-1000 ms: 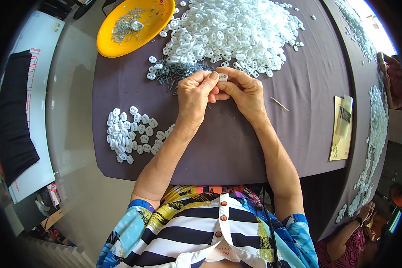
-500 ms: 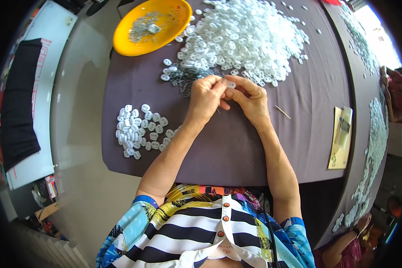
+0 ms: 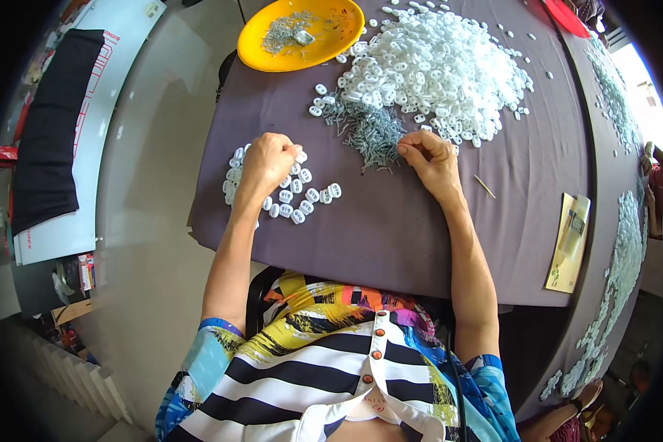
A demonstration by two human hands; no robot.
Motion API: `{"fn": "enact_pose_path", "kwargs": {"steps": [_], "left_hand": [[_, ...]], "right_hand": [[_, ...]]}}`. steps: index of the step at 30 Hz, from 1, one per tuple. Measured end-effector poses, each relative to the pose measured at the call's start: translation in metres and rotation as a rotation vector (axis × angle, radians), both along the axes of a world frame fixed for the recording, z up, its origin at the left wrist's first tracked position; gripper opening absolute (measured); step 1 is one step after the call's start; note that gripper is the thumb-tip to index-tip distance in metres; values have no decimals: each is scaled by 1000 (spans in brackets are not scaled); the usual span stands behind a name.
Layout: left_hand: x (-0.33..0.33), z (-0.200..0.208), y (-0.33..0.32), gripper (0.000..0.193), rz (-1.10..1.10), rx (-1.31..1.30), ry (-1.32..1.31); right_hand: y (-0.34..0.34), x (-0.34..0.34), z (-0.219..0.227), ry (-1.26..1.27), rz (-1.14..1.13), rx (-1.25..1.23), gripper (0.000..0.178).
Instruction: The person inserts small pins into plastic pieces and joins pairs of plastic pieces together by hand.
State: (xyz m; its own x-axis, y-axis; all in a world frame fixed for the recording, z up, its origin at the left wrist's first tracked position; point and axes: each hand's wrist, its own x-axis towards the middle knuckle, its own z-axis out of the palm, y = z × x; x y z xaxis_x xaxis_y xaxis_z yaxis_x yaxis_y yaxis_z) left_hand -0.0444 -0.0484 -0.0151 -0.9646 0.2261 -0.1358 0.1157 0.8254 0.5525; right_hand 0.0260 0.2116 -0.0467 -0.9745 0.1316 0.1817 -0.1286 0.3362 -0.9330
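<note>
My left hand (image 3: 270, 163) is closed over a group of small white oval plastic pieces (image 3: 286, 210), each with dark markings like two holes. At its fingertips is a white oval piece (image 3: 300, 157), apparently pinched there. My right hand (image 3: 435, 166) has thumb and forefinger together at the right edge of a heap of small grey metal bits (image 3: 373, 136), thin like pins or springs. Anything between those fingertips is too small to make out. Beyond this heap spreads a large pile of white oval pieces (image 3: 438, 70).
A yellow plate (image 3: 254, 55) with more metal bits sits at the far left table edge. Right of my right hand lies a thin stick (image 3: 485, 186); farther right, a yellowish card with a clear packet (image 3: 563, 269). Another person's arm (image 3: 560, 421) shows at lower right.
My hands were together in front of the metal heap, holding a white oval piece. Now they are apart: the left over the smaller white group, the right at the metal heap. The view has shifted.
</note>
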Motion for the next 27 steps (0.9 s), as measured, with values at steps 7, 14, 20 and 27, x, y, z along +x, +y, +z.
{"fn": "enact_pose_path", "kwargs": {"steps": [7,14,20,27], "left_hand": [[-5,7,-9,14,49,-197,49],[7,7,6,12,-101,87,257],[11,-7,3,8,-152,17,347],[8,1,6,9,-169,52,205]], "right_hand": [[-6,5,19,-1,208,241,8],[-20,14,18,157,105,594,12],[-29,19,15,123,83,672,7],[-27,20,2,119,96,826,9]]}}
